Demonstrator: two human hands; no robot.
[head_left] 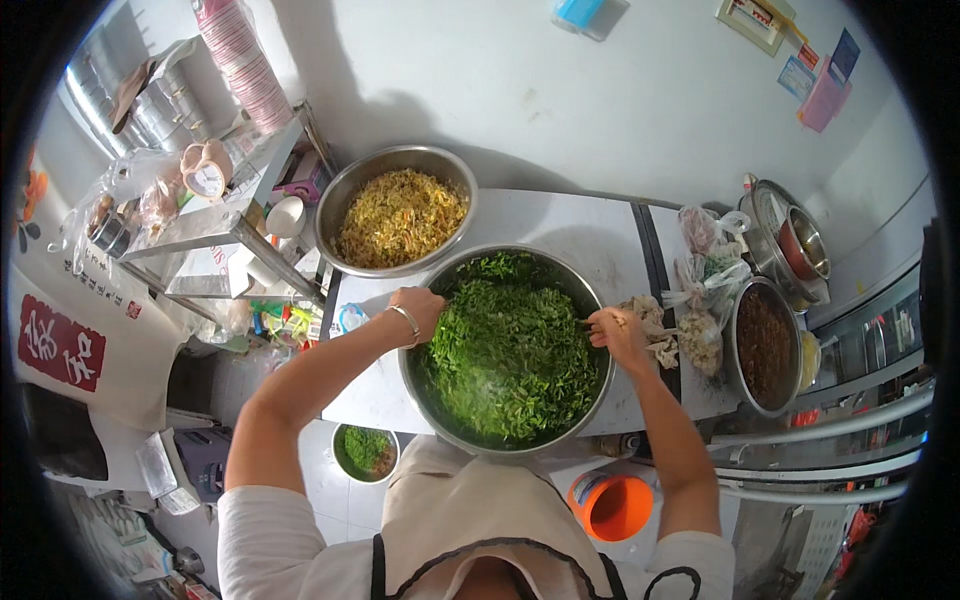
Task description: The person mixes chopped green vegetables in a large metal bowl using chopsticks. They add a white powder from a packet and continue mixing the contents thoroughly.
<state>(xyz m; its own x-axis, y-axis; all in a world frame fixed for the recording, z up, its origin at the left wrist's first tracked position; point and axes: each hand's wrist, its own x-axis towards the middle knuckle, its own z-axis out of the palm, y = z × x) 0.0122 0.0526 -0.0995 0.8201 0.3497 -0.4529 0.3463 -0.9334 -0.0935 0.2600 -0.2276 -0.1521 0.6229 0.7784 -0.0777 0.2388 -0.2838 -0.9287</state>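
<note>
A large metal bowl [608,385] in front of me is full of chopped leafy greens [510,350], with a pale, hazy patch over the lower middle. My left hand [418,312], with a bangle at its wrist, is closed at the bowl's left rim and seems to grip it. Over the right rim my right hand [620,338] is closed around something thin whose end points into the greens; most of it is hidden by the fingers. Behind to the left, a second metal bowl [328,255] holds a yellow crumbly mixture [402,217].
A bowl of brown filling [765,345], plastic bags [700,290] and a crumpled cloth [655,330] sit at the right. On the left stands a metal shelf [215,225] with stacked cups [243,70]. Below are an orange bucket [585,500] and a smaller bowl [345,472] containing greens.
</note>
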